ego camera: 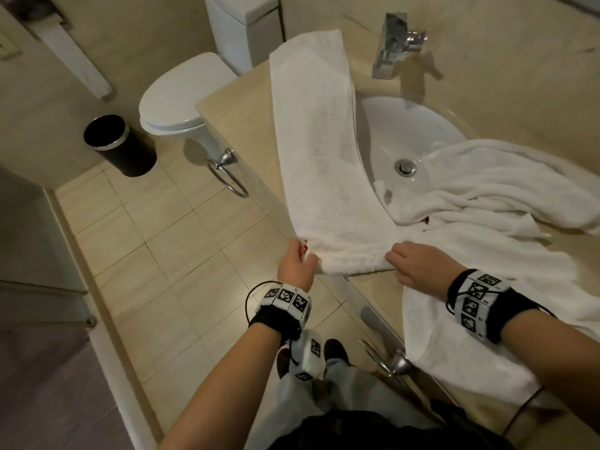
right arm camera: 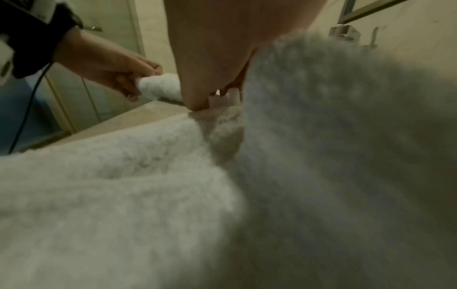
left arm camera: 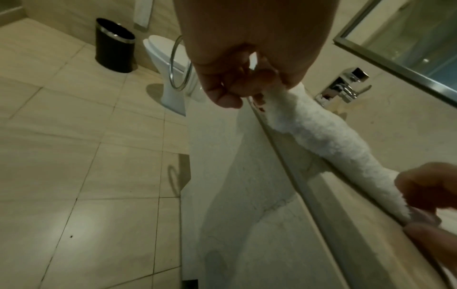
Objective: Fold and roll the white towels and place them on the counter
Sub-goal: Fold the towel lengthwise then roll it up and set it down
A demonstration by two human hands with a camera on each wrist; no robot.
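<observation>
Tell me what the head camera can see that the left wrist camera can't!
Only the head view shows the white oval sink basin, its round metal drain and the crumpled white towels heaped at the basin's right.

Only the left wrist view shows the metal-framed mirror on the wall.

Both show the left hand and right hand gripping the near end of the long folded white towel, plus the black round bin, white toilet, chrome towel ring and chrome faucet.
</observation>
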